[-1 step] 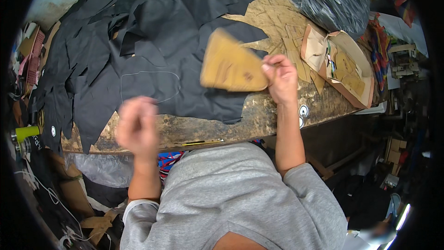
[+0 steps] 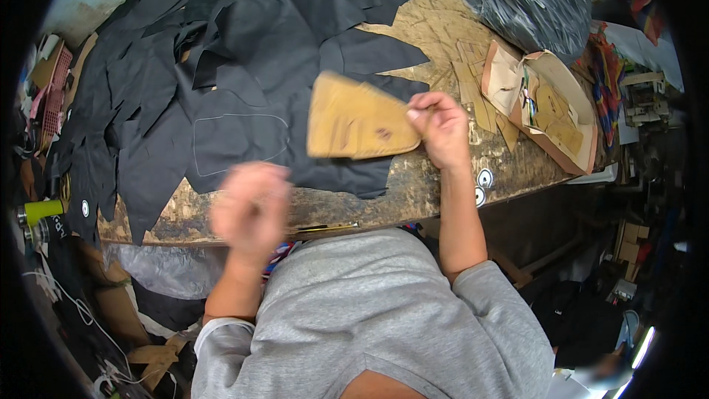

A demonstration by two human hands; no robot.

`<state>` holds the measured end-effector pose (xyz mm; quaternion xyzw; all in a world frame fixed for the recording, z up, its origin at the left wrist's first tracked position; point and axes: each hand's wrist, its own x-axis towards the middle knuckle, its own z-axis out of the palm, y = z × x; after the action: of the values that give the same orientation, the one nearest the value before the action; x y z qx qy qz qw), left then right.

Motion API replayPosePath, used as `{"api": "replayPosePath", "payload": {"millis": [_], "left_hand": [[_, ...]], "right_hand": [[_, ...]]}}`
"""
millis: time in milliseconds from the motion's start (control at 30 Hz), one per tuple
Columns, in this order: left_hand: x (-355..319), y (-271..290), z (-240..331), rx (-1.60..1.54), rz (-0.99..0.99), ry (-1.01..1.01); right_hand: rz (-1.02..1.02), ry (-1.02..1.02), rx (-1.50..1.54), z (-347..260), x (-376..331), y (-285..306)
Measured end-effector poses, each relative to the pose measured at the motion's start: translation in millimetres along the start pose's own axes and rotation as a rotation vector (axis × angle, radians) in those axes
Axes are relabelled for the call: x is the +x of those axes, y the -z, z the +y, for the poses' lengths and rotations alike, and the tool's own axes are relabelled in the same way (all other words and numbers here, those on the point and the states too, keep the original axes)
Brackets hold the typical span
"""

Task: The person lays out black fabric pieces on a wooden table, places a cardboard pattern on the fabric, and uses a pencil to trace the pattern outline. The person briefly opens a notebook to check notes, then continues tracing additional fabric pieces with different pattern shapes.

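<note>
A tan cardboard pattern piece, rounded at one end and with cut slots, is pinched at its right end by the thumb and fingers of my right hand. It hovers over the black leather spread across the table. Low over the table's front edge, my left hand is smeared by motion, so its fingers cannot be read. Just beyond that hand, a thin pale outline of a similar rounded shape is drawn on the leather.
A thin yellow-and-black tool lies along the front edge of the worn wooden table. On the right stand an open carton of tan patterns and a black plastic bag. White round markers are near my right forearm.
My left hand has moved right and slightly nearer to me, uncovering the lower part of the drawn outline. The cardboard pattern has shifted a little left and nearer, still in my right hand.
</note>
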<state>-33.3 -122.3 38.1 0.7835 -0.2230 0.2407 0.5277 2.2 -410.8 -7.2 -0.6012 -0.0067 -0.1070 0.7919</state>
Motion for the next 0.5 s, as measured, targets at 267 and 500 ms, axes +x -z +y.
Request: {"api": "replayPosePath", "payload": {"millis": [267,500], "left_hand": [[-23.3,-66.9,13.7,0.406,-1.029,0.099],[-29.0,-68.7,20.3,0.523,-0.929,0.206]], "right_hand": [[0.095,0.113,-0.764,-3.2,-6.7,-19.7],[0.266,0.244,-1.102,0.4,23.5,-1.9]]}}
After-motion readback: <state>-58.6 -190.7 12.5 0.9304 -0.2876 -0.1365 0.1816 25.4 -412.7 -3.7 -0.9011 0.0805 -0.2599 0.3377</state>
